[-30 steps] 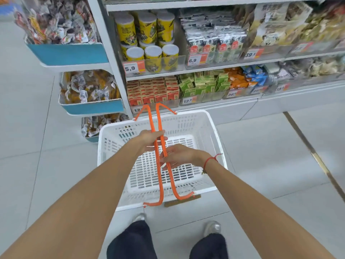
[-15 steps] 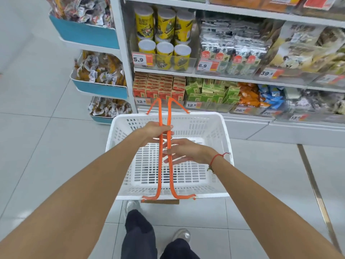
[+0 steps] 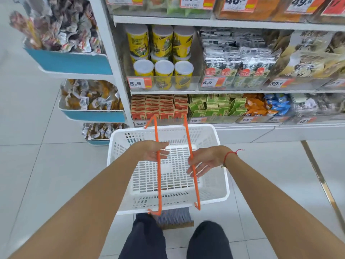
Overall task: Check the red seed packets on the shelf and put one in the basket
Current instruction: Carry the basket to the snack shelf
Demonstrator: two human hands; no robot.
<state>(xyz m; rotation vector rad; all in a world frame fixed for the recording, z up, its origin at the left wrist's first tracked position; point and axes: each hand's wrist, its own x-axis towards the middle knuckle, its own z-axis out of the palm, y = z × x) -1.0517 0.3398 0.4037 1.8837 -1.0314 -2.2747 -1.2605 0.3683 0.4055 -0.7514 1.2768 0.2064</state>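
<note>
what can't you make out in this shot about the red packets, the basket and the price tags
- Red packets, head view: print too small and blurred to read.
- Their price tag: partly hidden behind an orange handle and the basket rim.
- Top shelf tags: cut off by the upper edge.
- Object under the basket: mostly hidden.

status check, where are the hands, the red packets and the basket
Left hand on the left orange handle, right hand on the right one, fingers loose. Red packets untouched on the bottom shelf. Basket holds nothing, handles parted, opening clear.

Yellow cans (image 3: 162,71) (two tiers), green packets (image 3: 216,106)
</note>
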